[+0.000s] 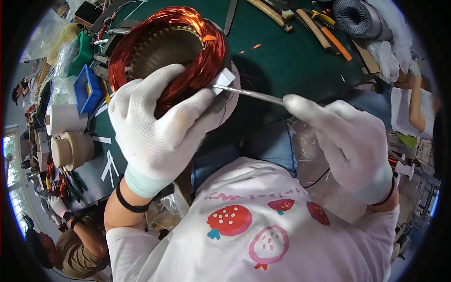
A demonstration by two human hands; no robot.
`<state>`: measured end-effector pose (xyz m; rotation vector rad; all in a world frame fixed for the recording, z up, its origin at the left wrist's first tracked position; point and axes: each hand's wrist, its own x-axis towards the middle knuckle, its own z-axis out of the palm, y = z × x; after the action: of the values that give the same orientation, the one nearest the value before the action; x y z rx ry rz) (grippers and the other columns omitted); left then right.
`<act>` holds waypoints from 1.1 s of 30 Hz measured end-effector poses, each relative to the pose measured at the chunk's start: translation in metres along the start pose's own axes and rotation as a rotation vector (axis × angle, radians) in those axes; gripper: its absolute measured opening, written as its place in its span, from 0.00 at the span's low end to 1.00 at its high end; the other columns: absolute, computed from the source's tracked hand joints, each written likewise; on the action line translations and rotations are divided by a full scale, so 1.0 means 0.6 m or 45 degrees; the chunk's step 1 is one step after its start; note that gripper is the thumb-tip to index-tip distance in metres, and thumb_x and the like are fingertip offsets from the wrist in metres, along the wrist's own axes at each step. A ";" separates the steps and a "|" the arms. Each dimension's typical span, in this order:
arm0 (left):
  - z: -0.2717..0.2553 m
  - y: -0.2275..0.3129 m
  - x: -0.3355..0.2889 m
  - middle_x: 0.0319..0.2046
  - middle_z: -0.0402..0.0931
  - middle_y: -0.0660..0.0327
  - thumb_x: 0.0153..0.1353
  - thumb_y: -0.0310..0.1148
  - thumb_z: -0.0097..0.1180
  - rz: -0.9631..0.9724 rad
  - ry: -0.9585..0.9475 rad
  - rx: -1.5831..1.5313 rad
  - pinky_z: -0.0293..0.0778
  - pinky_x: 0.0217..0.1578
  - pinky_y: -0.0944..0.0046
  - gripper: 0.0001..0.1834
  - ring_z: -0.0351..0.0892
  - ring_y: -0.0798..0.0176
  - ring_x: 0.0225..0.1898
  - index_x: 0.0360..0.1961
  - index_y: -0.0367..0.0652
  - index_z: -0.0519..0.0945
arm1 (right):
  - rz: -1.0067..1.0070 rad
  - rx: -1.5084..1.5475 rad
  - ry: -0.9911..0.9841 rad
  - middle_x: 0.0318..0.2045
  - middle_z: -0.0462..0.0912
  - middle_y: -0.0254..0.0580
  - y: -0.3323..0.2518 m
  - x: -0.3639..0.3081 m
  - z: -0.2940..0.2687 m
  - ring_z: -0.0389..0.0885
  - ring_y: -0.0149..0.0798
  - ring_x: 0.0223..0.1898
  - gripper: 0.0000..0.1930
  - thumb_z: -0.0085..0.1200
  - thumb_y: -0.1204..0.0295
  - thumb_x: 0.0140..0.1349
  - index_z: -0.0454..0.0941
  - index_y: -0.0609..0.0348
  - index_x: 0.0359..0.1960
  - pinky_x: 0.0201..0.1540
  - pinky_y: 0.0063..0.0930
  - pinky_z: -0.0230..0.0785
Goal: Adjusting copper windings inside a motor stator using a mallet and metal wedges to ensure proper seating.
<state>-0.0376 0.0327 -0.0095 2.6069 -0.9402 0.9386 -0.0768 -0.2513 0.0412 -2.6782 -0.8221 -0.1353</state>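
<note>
A motor stator stands on the bench, its thick copper winding point(174, 19) bunched in a ring around the hollow core point(164, 51). My white-gloved left hand point(152, 113) grips the near side of the winding, with a finger over its inner side and the thumb along the outside. Beside that thumb a white insulating slip point(224, 79) sticks out at the stator's edge. A slim metal rod tool point(256, 95) points left, its tip touching or just over the slip. My gloved right hand point(345, 136) is closed around the tool's other end, index finger stretched along it; the handle is hidden.
On the left are a blue bin point(88, 89), a white spool point(66, 119), a beige spool point(73, 151) and loose paper strips point(109, 167). Wooden-handled tools point(314, 28), an orange-handled tool point(336, 43) and another stator point(359, 19) lie far right. Co-workers sit at both sides.
</note>
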 end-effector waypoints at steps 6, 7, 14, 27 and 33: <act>0.031 0.019 0.005 0.54 0.79 0.56 0.45 0.34 0.74 -0.092 0.047 0.105 0.69 0.47 0.55 0.22 0.77 0.53 0.47 0.45 0.61 0.87 | 0.151 -0.260 -0.169 0.22 0.73 0.40 -0.035 0.041 -0.026 0.73 0.39 0.20 0.28 0.53 0.84 0.55 0.81 0.55 0.60 0.24 0.28 0.64; 0.036 0.024 0.008 0.54 0.78 0.56 0.45 0.34 0.73 -0.133 0.051 0.103 0.69 0.47 0.55 0.22 0.77 0.53 0.46 0.46 0.61 0.87 | 0.172 -0.251 -0.208 0.24 0.75 0.41 -0.037 0.046 -0.027 0.74 0.39 0.21 0.27 0.52 0.85 0.57 0.81 0.56 0.60 0.24 0.26 0.66; 0.051 0.034 0.010 0.54 0.78 0.54 0.45 0.37 0.71 -0.245 0.069 0.024 0.68 0.45 0.57 0.18 0.77 0.54 0.47 0.42 0.59 0.87 | 0.311 0.804 0.020 0.35 0.84 0.40 0.031 0.044 0.064 0.74 0.23 0.28 0.21 0.45 0.85 0.65 0.81 0.65 0.58 0.33 0.20 0.70; -0.011 -0.147 0.155 0.40 0.83 0.58 0.63 0.24 0.59 -0.175 -0.161 -0.252 0.75 0.51 0.66 0.14 0.83 0.63 0.46 0.50 0.36 0.82 | 0.316 0.929 -0.018 0.37 0.82 0.35 0.012 0.083 0.074 0.75 0.21 0.27 0.20 0.45 0.84 0.68 0.79 0.66 0.60 0.33 0.17 0.71; 0.037 -0.181 0.163 0.40 0.83 0.58 0.63 0.25 0.59 -0.121 -0.579 -0.755 0.75 0.51 0.65 0.13 0.83 0.62 0.45 0.49 0.35 0.81 | 0.141 0.935 0.049 0.38 0.86 0.49 0.035 0.067 0.114 0.85 0.35 0.35 0.22 0.48 0.87 0.66 0.78 0.64 0.60 0.41 0.24 0.75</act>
<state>0.1002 0.0592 0.0365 2.3305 -0.9879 0.0063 -0.0321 -0.2230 -0.0214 -2.0092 -0.5612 0.1229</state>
